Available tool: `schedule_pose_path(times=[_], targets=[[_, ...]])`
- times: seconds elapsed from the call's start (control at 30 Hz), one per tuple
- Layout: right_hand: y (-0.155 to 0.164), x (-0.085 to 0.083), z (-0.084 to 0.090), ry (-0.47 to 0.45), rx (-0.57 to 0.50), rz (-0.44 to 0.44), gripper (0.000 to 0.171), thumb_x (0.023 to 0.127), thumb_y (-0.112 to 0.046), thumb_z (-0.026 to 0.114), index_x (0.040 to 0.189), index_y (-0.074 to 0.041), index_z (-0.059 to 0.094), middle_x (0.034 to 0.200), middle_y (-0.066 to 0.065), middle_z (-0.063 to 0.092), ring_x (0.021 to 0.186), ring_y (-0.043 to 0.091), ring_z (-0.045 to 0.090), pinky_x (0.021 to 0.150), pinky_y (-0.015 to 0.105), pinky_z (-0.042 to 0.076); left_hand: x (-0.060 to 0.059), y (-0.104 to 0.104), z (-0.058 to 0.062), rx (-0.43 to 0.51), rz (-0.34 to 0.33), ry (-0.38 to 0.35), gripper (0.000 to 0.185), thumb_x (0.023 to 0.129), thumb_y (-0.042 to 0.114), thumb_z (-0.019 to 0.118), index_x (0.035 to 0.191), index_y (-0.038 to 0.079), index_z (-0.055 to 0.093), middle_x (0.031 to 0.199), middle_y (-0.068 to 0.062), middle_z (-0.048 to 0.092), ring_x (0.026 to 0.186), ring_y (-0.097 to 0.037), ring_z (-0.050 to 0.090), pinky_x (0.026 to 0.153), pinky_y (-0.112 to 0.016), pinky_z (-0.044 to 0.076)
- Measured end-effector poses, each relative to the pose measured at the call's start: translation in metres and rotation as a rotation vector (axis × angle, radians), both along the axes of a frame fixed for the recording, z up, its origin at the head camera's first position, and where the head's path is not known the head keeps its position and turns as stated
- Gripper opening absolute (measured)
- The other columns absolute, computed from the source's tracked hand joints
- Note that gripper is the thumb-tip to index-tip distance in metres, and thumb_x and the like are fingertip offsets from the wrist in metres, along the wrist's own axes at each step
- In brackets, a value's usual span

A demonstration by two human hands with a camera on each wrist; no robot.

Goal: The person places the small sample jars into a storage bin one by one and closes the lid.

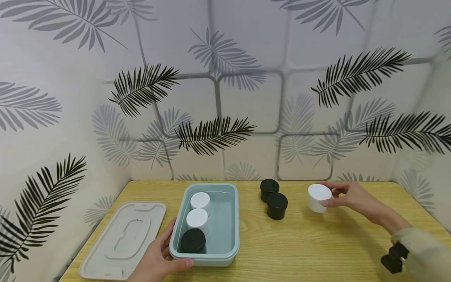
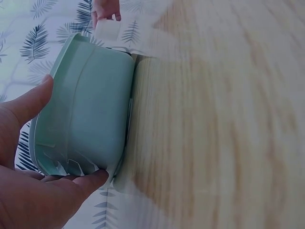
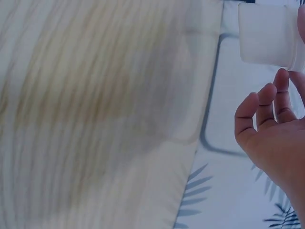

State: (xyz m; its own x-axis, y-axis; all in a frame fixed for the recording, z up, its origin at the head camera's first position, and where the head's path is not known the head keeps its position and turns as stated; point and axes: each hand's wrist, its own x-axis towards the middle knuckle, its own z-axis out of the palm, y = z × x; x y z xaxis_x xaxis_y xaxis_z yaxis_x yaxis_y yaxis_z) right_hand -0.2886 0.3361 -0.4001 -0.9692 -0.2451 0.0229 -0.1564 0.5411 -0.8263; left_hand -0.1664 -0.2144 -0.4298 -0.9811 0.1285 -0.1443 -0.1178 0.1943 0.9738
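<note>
In the head view my right hand [image 1: 356,197] pinches a white round lidded jar [image 1: 318,199] between thumb and fingers, raised over the right part of the table. The right wrist view shows the same jar [image 3: 267,34] at upper right, its side plain white. My left hand [image 1: 160,254] grips the near left corner of a pale blue-green plastic box [image 1: 225,219], thumb at the front rim and fingers along the side. Inside, along the box's left side, stand two white jars [image 1: 200,200] and a black jar [image 1: 193,241] nearest me.
Two black jars [image 1: 276,205] stand close together on the wooden table [image 1: 292,250], between the box and my right hand. A pale flat lid [image 1: 123,239] lies left of the box. Leaf-patterned cloth [image 1: 246,98] rises behind the table and at its sides.
</note>
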Motion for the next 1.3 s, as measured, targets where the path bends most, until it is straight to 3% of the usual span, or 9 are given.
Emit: schedule_pose_path(times=[0.43, 0.6, 1.0, 1.3], targets=[[-0.060, -0.001, 0.038, 0.051, -0.085, 0.094, 0.065, 0.087, -0.019, 0.088, 0.146, -0.007, 0.065, 0.104, 0.014, 0.054, 0.093, 0.024, 0.045, 0.074, 0.032, 0.043, 0.001, 0.000, 0.001, -0.005, 0.014, 0.006, 0.115, 0.083, 0.019, 0.093, 0.170, 0.007, 0.017, 0.165, -0.025, 0.036, 0.140, -0.035, 0.051, 0.107, -0.043, 0.050], [-0.088, -0.005, 0.047, 0.067, -0.153, 0.154, 0.063, 0.084, -0.014, 0.090, 0.142, -0.004, 0.067, 0.100, 0.015, 0.053, 0.087, 0.021, 0.046, 0.072, 0.030, 0.043, 0.000, -0.001, 0.002, 0.022, -0.013, 0.011, 0.115, 0.085, 0.018, 0.091, 0.170, 0.008, 0.014, 0.166, -0.025, 0.034, 0.141, -0.035, 0.049, 0.106, -0.039, 0.051], [-0.155, -0.018, 0.054, 0.047, -0.207, 0.219, 0.062, 0.082, -0.017, 0.091, 0.140, -0.007, 0.070, 0.092, 0.013, 0.053, 0.084, 0.021, 0.043, 0.070, 0.028, 0.039, 0.001, -0.002, 0.002, 0.010, -0.016, 0.005, 0.114, 0.086, 0.020, 0.090, 0.170, 0.007, 0.013, 0.166, -0.026, 0.033, 0.140, -0.036, 0.050, 0.107, -0.045, 0.050], [-0.200, -0.024, 0.054, 0.050, -0.200, 0.223, 0.060, 0.080, -0.023, 0.093, 0.136, -0.010, 0.074, 0.104, 0.010, 0.062, 0.084, 0.021, 0.045, 0.074, 0.031, 0.037, 0.001, -0.001, 0.003, 0.006, -0.004, -0.007, 0.115, 0.086, 0.020, 0.091, 0.170, 0.007, 0.014, 0.165, -0.026, 0.034, 0.139, -0.036, 0.052, 0.106, -0.044, 0.051]])
